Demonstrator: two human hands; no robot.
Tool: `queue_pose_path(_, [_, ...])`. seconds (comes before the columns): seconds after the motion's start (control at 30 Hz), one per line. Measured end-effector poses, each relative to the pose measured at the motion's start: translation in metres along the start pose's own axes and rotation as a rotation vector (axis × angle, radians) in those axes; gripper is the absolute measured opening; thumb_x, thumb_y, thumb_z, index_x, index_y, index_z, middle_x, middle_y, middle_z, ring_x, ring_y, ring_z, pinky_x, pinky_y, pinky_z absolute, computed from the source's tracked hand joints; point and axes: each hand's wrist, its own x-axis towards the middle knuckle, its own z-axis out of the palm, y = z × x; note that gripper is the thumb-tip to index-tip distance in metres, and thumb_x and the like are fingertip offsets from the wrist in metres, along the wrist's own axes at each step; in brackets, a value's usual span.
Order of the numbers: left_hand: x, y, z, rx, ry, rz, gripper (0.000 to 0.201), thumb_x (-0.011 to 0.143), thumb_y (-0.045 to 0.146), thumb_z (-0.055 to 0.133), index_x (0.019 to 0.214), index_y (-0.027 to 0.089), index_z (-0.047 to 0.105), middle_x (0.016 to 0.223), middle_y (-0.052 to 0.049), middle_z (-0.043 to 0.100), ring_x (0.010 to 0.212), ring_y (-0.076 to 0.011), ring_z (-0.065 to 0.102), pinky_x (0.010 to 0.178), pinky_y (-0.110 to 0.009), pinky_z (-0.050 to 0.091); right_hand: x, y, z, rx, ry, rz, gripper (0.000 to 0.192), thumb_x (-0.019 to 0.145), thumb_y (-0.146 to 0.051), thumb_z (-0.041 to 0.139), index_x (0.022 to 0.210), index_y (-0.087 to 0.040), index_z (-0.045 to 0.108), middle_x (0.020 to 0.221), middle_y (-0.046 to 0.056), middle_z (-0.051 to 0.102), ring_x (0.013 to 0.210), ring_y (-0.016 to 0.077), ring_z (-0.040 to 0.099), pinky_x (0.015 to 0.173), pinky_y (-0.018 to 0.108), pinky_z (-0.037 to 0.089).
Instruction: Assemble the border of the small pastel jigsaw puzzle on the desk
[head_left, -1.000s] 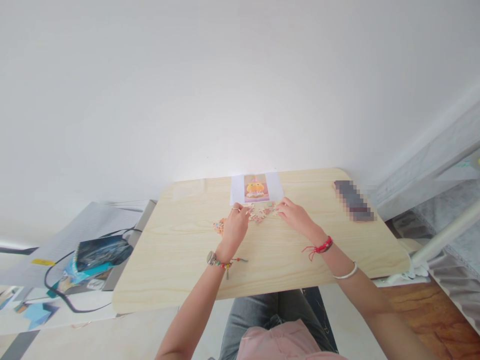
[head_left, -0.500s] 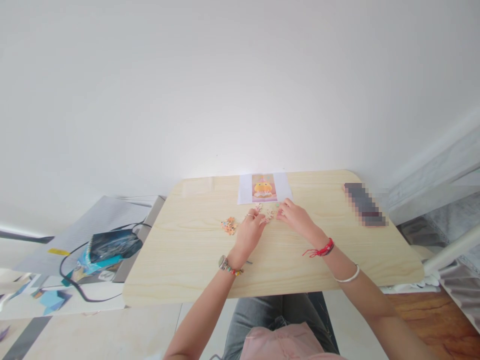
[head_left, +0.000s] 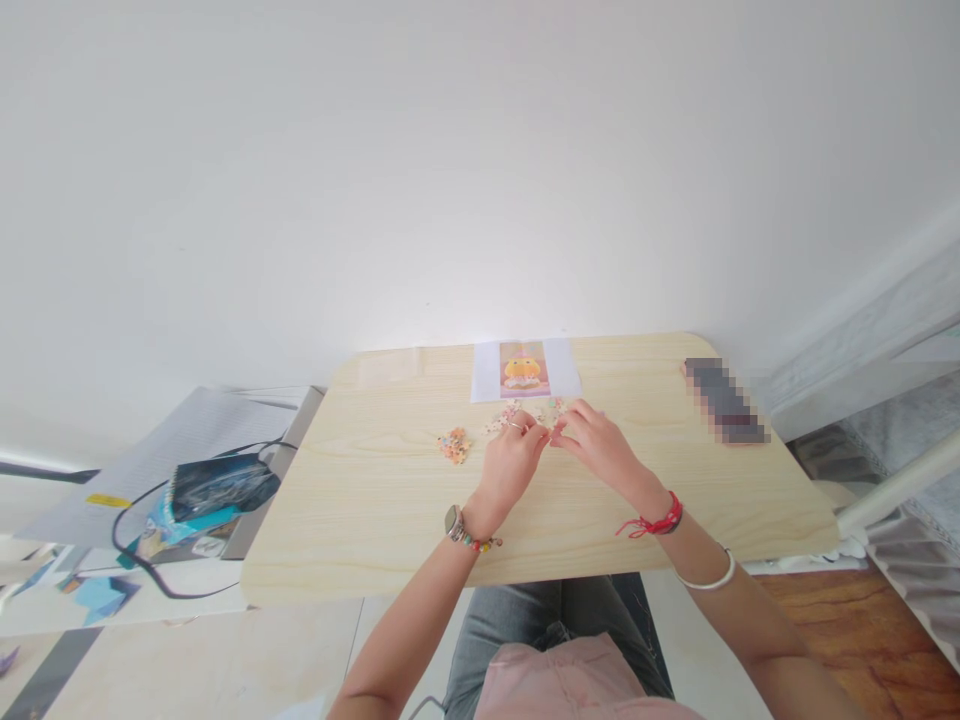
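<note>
My left hand [head_left: 511, 463] and my right hand [head_left: 594, 444] meet fingertip to fingertip over a small scatter of pale puzzle pieces [head_left: 534, 412] on the light wooden table [head_left: 375, 510]. Both hands are pinched, and the pieces under the fingers are too small to tell apart. A separate little pile of orange pieces [head_left: 454, 445] lies just left of my left hand. Behind the hands, at the table's far edge, lies a printed picture of a yellow figure on pink [head_left: 524, 369].
A dark blurred-out flat object [head_left: 724, 400] lies at the table's far right. Left of the table stands a lower surface with a dark notebook [head_left: 214, 485], a black cable [head_left: 131, 560] and papers. A white wall rises behind; a bed frame [head_left: 892, 480] is to the right.
My left hand has slid right from beside the orange pile toward my right hand, so the fingertips now meet. The right hand has pulled back slightly. The view has shifted a little.
</note>
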Motion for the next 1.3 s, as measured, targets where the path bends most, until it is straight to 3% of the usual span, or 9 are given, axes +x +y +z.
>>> queue_pose_path(0.23, [0.001, -0.003, -0.005, -0.007, 0.004, 0.024, 0.021, 0.089, 0.029, 0.041, 0.089, 0.020, 0.060, 0.092, -0.004, 0.055, 0.074, -0.0128, 0.054, 0.058, -0.022, 0.039, -0.004, 0.008, -0.001, 0.106, -0.038, -0.057, 0.010, 0.083, -0.017, 0.053, 0.086, -0.020, 0.062, 0.090, 0.004, 0.057, 0.081, 0.0157, 0.058, 0.075, 0.029, 0.044])
queue_pose_path(0.67, [0.005, -0.002, -0.005, 0.007, -0.024, 0.068, 0.023, 0.090, 0.029, 0.040, 0.090, 0.020, 0.061, 0.093, -0.005, 0.054, 0.078, -0.0136, 0.054, 0.064, -0.024, 0.042, -0.007, 0.013, -0.003, 0.133, 0.019, -0.068, 0.017, 0.087, -0.021, 0.047, 0.083, -0.020, 0.063, 0.086, 0.004, 0.057, 0.078, 0.0151, 0.057, 0.072, 0.028, 0.045])
queue_pose_path(0.93, [0.053, 0.039, 0.028, 0.025, -0.152, 0.145, 0.025, 0.091, 0.028, 0.037, 0.093, 0.019, 0.060, 0.100, -0.006, 0.055, 0.083, -0.0155, 0.056, 0.064, -0.025, 0.045, -0.025, 0.066, -0.010, 0.106, 0.031, 0.100, 0.021, 0.088, -0.020, 0.043, 0.085, -0.020, 0.064, 0.083, 0.003, 0.056, 0.076, 0.0141, 0.057, 0.070, 0.026, 0.045])
queue_pose_path(1.07, [0.068, 0.053, 0.043, 0.039, -0.192, 0.149, 0.022, 0.088, 0.030, 0.045, 0.101, 0.017, 0.057, 0.106, -0.007, 0.056, 0.090, -0.0169, 0.056, 0.073, -0.032, 0.049, -0.029, 0.089, -0.003, 0.015, 0.000, 0.169, 0.022, 0.087, -0.019, 0.043, 0.083, -0.019, 0.065, 0.084, 0.004, 0.056, 0.077, 0.0149, 0.056, 0.069, 0.026, 0.044])
queue_pose_path(1.17, [0.066, 0.043, 0.040, 0.052, -0.184, 0.113, 0.021, 0.088, 0.029, 0.045, 0.100, 0.018, 0.057, 0.106, -0.006, 0.055, 0.088, -0.0162, 0.057, 0.070, -0.029, 0.049, -0.032, 0.095, 0.002, 0.003, -0.007, 0.191, 0.021, 0.088, -0.022, 0.043, 0.086, -0.018, 0.064, 0.088, 0.005, 0.057, 0.078, 0.0150, 0.057, 0.071, 0.027, 0.044])
queue_pose_path(1.3, [0.051, 0.006, 0.022, 0.086, -0.127, -0.012, 0.020, 0.087, 0.025, 0.044, 0.099, 0.019, 0.059, 0.104, -0.007, 0.054, 0.083, -0.0155, 0.057, 0.066, -0.025, 0.045, -0.034, 0.092, -0.005, 0.012, -0.011, 0.174, 0.021, 0.088, -0.021, 0.043, 0.089, -0.020, 0.064, 0.089, 0.004, 0.057, 0.079, 0.0142, 0.057, 0.071, 0.025, 0.043])
